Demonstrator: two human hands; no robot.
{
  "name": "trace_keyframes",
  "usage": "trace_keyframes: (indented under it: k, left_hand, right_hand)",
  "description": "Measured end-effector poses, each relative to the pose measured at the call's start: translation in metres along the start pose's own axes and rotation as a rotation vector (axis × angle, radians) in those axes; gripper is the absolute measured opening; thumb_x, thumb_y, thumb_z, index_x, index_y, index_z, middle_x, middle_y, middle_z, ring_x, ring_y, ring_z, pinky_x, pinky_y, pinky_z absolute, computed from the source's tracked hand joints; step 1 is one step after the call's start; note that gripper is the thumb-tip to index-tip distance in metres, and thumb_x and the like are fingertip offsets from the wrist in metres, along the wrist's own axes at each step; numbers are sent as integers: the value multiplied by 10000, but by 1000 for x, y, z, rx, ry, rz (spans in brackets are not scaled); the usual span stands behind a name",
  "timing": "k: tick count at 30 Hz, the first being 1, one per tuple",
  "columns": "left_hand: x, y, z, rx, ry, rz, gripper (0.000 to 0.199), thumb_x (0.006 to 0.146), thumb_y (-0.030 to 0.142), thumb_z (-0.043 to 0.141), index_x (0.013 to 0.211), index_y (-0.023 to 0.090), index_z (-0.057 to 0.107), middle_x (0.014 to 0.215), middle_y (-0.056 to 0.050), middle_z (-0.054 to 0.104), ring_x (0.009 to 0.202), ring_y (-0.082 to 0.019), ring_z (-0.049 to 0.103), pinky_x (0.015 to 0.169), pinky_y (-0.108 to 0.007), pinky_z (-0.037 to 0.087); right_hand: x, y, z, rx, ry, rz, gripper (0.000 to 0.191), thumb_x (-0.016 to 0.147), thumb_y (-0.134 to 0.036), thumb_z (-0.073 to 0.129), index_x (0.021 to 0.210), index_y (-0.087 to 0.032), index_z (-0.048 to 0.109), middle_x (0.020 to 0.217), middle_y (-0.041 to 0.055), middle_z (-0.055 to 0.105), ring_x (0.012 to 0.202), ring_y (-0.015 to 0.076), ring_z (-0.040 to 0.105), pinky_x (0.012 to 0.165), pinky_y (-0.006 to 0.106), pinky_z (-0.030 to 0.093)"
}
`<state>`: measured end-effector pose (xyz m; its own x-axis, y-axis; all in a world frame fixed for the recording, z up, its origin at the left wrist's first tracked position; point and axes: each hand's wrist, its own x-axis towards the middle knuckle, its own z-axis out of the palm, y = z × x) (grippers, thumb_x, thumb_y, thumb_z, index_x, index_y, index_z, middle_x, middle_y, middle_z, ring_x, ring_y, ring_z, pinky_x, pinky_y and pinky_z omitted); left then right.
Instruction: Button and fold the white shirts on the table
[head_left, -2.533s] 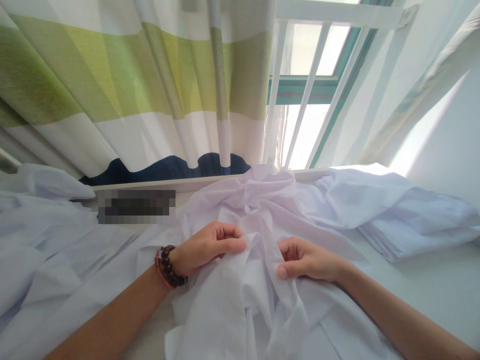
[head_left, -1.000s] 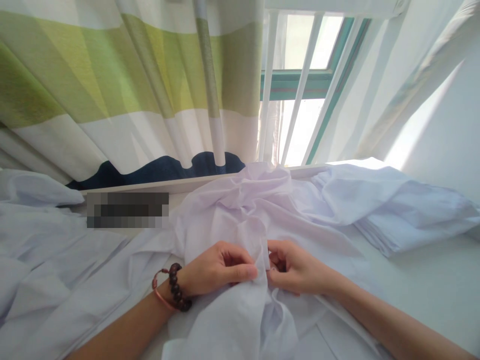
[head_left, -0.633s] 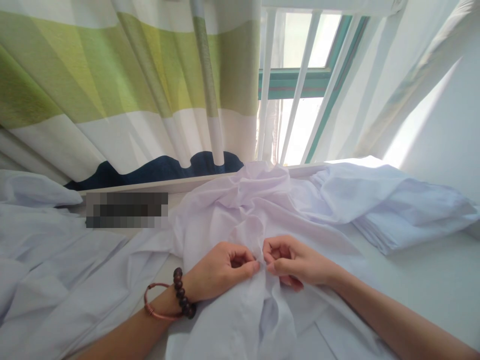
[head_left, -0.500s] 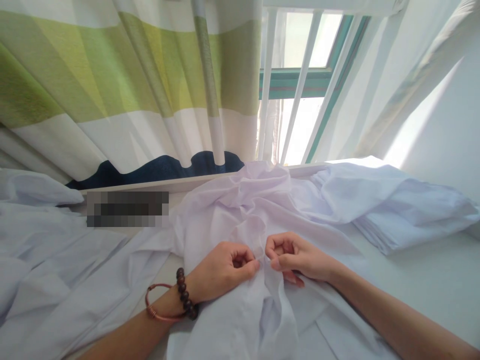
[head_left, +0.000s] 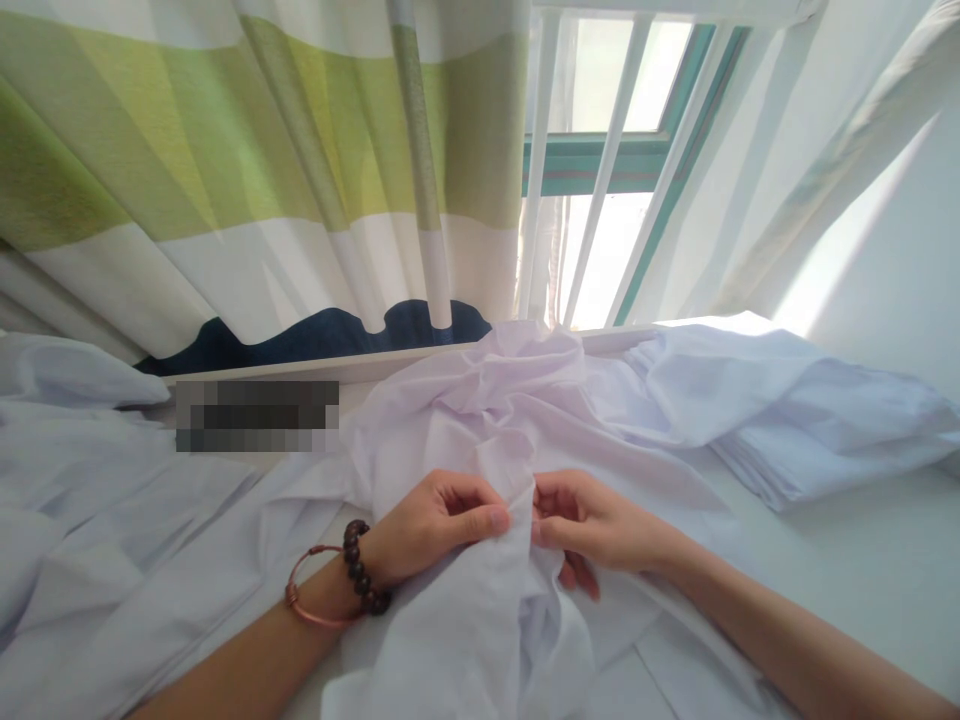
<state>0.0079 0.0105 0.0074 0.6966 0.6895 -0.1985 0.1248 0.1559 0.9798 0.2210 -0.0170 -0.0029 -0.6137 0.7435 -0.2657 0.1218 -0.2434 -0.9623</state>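
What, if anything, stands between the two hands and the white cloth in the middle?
Nothing visible does: the left hand pinches the white cloth directly, and the right hand touches its edge.

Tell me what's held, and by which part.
White cloth: the left hand pinches its raised edge; the right hand is at that same edge, its grip partly hidden, so unclear.
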Motion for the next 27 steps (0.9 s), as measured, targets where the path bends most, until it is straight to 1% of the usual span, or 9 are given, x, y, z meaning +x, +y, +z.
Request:
trace_keyframes:
  k: [2, 5, 10, 12, 14, 17, 19, 22, 27]
  left_hand:
    - [1, 0, 2, 23, -2, -16, 286, 784, 398, 673, 726, 121, 632, 630, 31, 530, 583, -78, 425, 534, -188, 315]
    - [3, 0, 5, 63, 4, -41, 283, 798, 394, 662, 731, 122, 618, 623, 37, 522, 576, -77, 423, 533, -189, 323]
    - [2, -2, 8, 147, 34, -29, 310, 813, 400, 632, 690, 128, 548, 595, 53, 452, 545, -66, 370, 493, -183, 288]
    - [0, -3, 9, 131, 25, 17, 270, 811, 376, 642, 742, 146, 519, 635, 55, 460, 566, -68, 394, 509, -178, 305]
    - [-1, -3, 10, 82, 6, 92, 236, 805, 336, 659, 876, 180, 498, 715, 51, 499, 615, -77, 446, 545, -178, 341]
    - [-3, -4, 10, 82, -26, 168, 281, 825, 299, 636, 1049, 213, 489, 828, 23, 550, 668, -90, 487, 572, -191, 360]
    - [-3, -4, 10, 147, -27, 164, 229, 839, 295, 612, 1031, 186, 549, 824, 8, 553, 659, -91, 471, 565, -198, 351]
    - [-1, -4, 11, 199, 8, 116, 203, 837, 304, 618, 978, 158, 609, 739, 23, 521, 622, -85, 438, 551, -196, 343]
    - [2, -5, 11, 160, 97, 69, 247, 803, 302, 670, 996, 154, 628, 723, 31, 562, 637, -85, 501, 584, -194, 393]
  right_hand:
    - [1, 1, -2, 69, -2, 21, 153, 768, -306, 586, 764, -181, 498, 497, -64, 548, 341, 86, 515, 318, 168, 418]
    - [1, 4, -5, 134, 1, 15, 266, 741, -393, 649, 718, -175, 499, 490, -66, 518, 351, 80, 517, 329, 162, 423]
    - [0, 8, -5, 91, -26, -61, 388, 741, -481, 701, 683, -173, 471, 485, -72, 501, 347, 57, 491, 331, 140, 385]
    - [0, 8, -3, 51, -6, -66, 392, 764, -499, 681, 700, -172, 476, 490, -69, 507, 349, 55, 491, 326, 134, 365]
    - [0, 8, -1, 14, 22, -59, 382, 796, -511, 645, 727, -171, 485, 491, -68, 511, 347, 55, 487, 317, 131, 348]
    - [1, 7, 2, -23, 45, -47, 366, 829, -517, 604, 772, -170, 501, 499, -66, 517, 346, 57, 483, 313, 134, 353]
    - [1, 7, 3, -31, 55, -41, 349, 834, -506, 600, 790, -174, 504, 500, -72, 513, 350, 60, 489, 315, 136, 365]
    - [1, 5, 4, -27, 88, -40, 319, 839, -473, 602, 774, -180, 496, 474, -85, 491, 339, 61, 484, 307, 131, 354]
    - [3, 3, 4, 96, 155, -30, 325, 815, -470, 623, 732, -189, 483, 448, -94, 472, 313, 63, 456, 297, 145, 344]
